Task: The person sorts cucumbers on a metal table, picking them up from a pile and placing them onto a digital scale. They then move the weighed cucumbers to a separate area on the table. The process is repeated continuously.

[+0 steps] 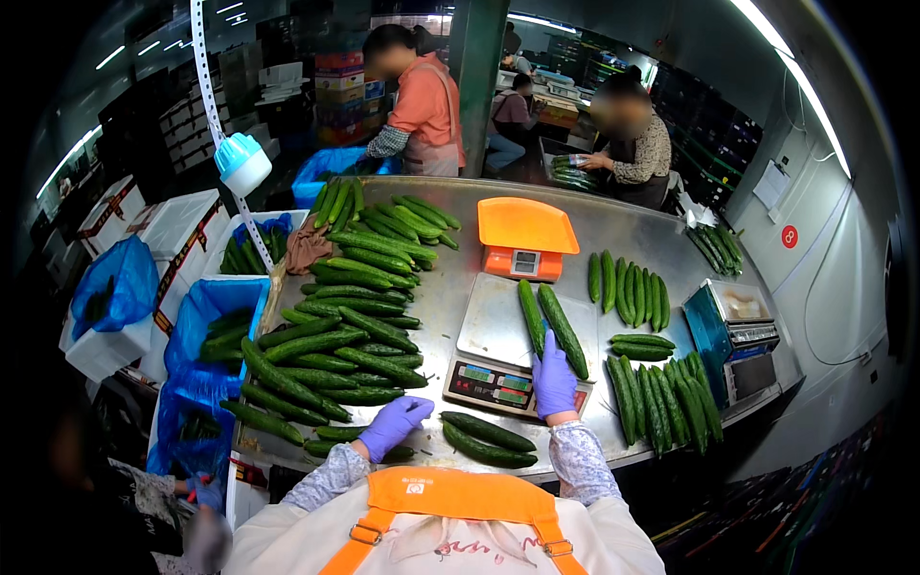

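My right hand (555, 377), in a purple glove, is over the near part of a digital scale (489, 316). Its fingers grip the lower end of a cucumber (530, 309) on the pan, hiding that end. A second cucumber (564, 330) lies beside it, under the hand's right edge. My left hand (395, 425), gloved alike, has its fingers drawn together with nothing visible in them. It hovers by the near end of a large cucumber pile (345, 338). Between my hands, two cucumbers (489, 442) lie at the steel table's (445, 287) near edge.
An orange scale (525, 233) stands behind the digital one. Sorted cucumbers (665, 402) lie to the right, near a blue machine (726, 330). Blue-lined boxes (215, 295) line the left side. A hanging lamp (243, 164) is at the upper left. Co-workers (431, 108) stand beyond the table.
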